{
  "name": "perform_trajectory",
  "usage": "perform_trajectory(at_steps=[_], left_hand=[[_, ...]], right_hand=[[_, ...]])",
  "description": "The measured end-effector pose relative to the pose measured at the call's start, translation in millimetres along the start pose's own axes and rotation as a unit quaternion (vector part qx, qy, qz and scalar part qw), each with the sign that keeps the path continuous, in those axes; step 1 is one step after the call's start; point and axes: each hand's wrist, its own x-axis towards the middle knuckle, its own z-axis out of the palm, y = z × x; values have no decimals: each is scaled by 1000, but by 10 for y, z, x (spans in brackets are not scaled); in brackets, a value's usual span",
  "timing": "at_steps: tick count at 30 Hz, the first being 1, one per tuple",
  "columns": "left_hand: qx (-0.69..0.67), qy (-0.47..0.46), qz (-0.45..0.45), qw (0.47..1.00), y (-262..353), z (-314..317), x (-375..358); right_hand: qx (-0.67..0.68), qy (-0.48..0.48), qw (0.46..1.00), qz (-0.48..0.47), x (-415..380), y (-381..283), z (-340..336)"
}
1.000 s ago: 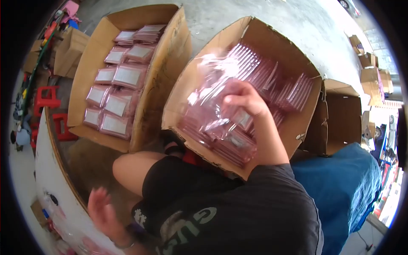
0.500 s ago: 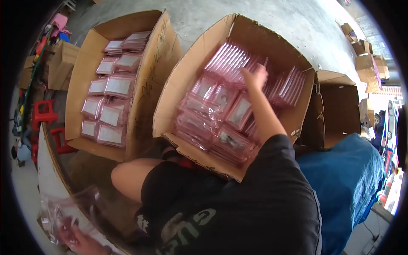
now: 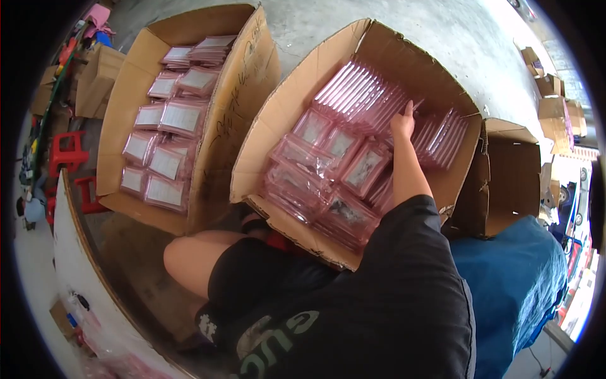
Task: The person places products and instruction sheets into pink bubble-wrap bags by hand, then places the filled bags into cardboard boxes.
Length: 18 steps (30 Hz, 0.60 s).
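Observation:
My right hand [image 3: 403,121] reaches into the large open cardboard box [image 3: 265,136] in the middle. Its fingers are at the edge of a row of upright pink plastic packs [image 3: 360,95]; whether they grip one I cannot make out. To its right stands another row of upright packs [image 3: 442,139]. Flat pink packs with pale inserts [image 3: 302,180] fill the near part of the box. My left hand is out of view. Clear pink plastic bags [image 3: 117,344] lie on the white surface at the lower left.
A second cardboard box [image 3: 237,95] on the left holds stacked pink packs with white labels [image 3: 165,161]. Right of the middle box are another open box [image 3: 511,170] and a blue cover [image 3: 511,271]. Red stools [image 3: 68,151] stand at far left.
My left hand, which was over the white surface at the lower left with clear plastic, has left the view. My right hand has shifted slightly right, and the view has shifted a little.

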Motion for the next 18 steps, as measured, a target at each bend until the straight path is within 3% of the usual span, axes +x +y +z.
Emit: perform_trajectory(at_steps=[2, 3, 8, 10, 13, 14, 16, 17, 18], left_hand=[[1, -3, 7, 1000, 46, 37, -7], [-3, -2, 22, 1000, 40, 44, -2], [21, -15, 0, 1000, -127, 42, -65], [19, -11, -26, 999, -303, 42, -132], [105, -52, 0, 993, -246, -83, -186], [75, -72, 11, 995, -236, -88, -182], [31, -104, 18, 994, -492, -117, -212], [39, -116, 16, 992, -470, -187, -203], [49, -119, 22, 991, -466, -130, -215]], right_hand=[[-6, 26, 998, 63, -15, -60, -5], [-11, -7, 993, 115, -203, -360, -284], [-105, -72, 984, 128, -109, -898, -229], [-144, -54, 982, 110, -205, -1080, -143], [-107, -39, 991, 73, -147, -795, -103], [-100, -26, 994, 31, -98, -603, -74], [-53, -25, 996, 63, -123, -319, -284], [-112, -53, 990, 71, -5, -235, -456], [-255, -103, 960, 48, 95, -273, -496]])
